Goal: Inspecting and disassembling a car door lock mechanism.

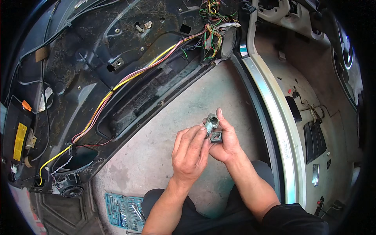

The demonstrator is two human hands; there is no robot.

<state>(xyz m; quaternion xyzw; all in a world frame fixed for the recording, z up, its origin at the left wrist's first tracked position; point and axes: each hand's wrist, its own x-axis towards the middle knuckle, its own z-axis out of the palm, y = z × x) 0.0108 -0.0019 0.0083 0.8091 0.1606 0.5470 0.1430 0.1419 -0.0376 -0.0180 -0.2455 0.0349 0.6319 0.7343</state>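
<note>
- The person's left hand is nearly closed, its fingers bent and tips drawn together against a small metal cylinder; the thumb is largely hidden.
- The right hand is half curled, thumb extended upward, and cradles a grey metal housing with a round opening facing up.
- Both pieces sit between the two hands, above the concrete floor and ahead of the person's knees; the cylinder is right by the housing's opening, but whether they are joined cannot be told.
- To the left stands a stripped car door, dark and dusty, with a bundle of yellow, pink and white wires running diagonally along it.
- A round black speaker shows at the door's lower corner.
- A tangle of coloured wires hangs at the door's hinge end.
- To the right curves the door sill, with a shiny metal strip.
- Beside the person's left knee lies an open teal tool case filled with tools.
</note>
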